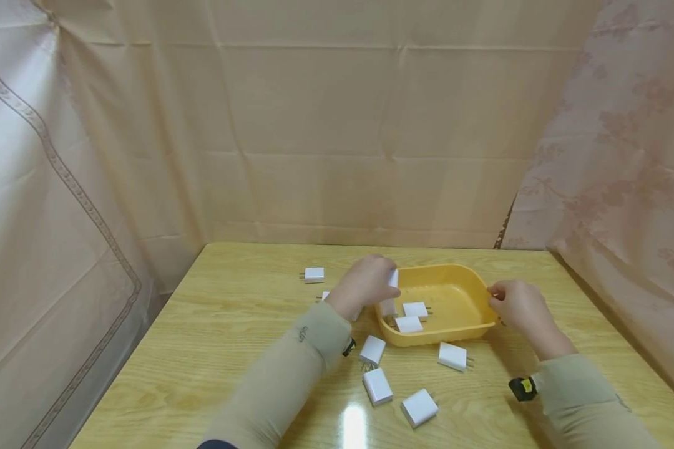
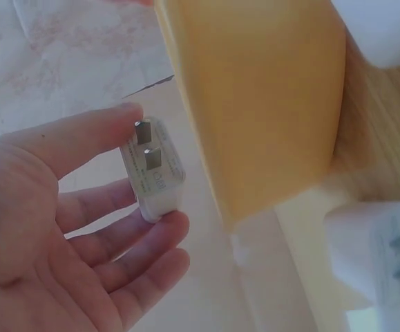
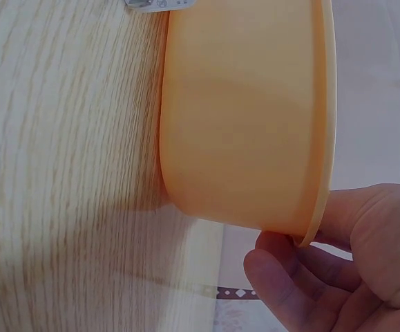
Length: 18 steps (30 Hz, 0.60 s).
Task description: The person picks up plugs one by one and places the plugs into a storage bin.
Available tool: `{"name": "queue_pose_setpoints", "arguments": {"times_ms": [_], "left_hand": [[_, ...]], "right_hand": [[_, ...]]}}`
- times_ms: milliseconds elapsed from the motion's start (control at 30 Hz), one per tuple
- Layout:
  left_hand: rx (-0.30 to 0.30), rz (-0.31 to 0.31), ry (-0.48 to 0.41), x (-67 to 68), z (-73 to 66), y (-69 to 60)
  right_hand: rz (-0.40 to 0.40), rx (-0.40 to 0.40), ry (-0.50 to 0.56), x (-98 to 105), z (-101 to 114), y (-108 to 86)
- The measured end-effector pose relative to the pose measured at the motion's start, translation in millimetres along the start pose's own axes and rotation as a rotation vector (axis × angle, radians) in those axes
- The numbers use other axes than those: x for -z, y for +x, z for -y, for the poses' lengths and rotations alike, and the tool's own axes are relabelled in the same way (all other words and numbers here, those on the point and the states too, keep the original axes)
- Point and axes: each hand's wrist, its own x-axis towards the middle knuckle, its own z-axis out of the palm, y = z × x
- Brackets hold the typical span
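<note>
My left hand (image 1: 365,288) pinches a white charger plug (image 2: 157,173) between thumb and fingers, its two metal prongs facing the left wrist camera. In the head view that hand is at the left rim of a yellow plastic basin (image 1: 457,305). Two more charger plugs, one (image 1: 415,310) behind the other (image 1: 409,325), lie inside the basin near its left end. On the opposite side, my right hand (image 1: 522,308) grips the basin's right rim; in the right wrist view, thumb and fingers (image 3: 272,277) meet around that edge.
Several white plugs lie loose on the wooden table (image 1: 202,349): one at the back left (image 1: 314,274), one partly behind the left arm (image 1: 325,295), others in front of the basin, including one at the near side (image 1: 419,408). Cloth curtains (image 1: 314,125) surround the table's back and sides.
</note>
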Motion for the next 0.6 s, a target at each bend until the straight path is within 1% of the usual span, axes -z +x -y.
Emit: {"name": "queue_pose_setpoints", "arguments": {"times_ms": [167,267,400,600], "left_hand": [[0.016,-0.006,0.054,-4.6,-3.1,2.7],[0.029,-0.006,0.072,-6.6,-4.9,3.7],[0.049,0.003,0.066,-7.9,-7.3,4.2],[0.059,0.027,0.065,-10.6,-8.4,2.9]], "right_hand": [[-0.004,0.006,0.009,-0.8,0.3,-0.2],[-0.004,0.005,0.013,-1.2,0.3,-0.3],[0.006,-0.003,0.013,-0.5,0.8,-0.8],[0.008,-0.007,0.011,0.1,1.6,-0.6]]}}
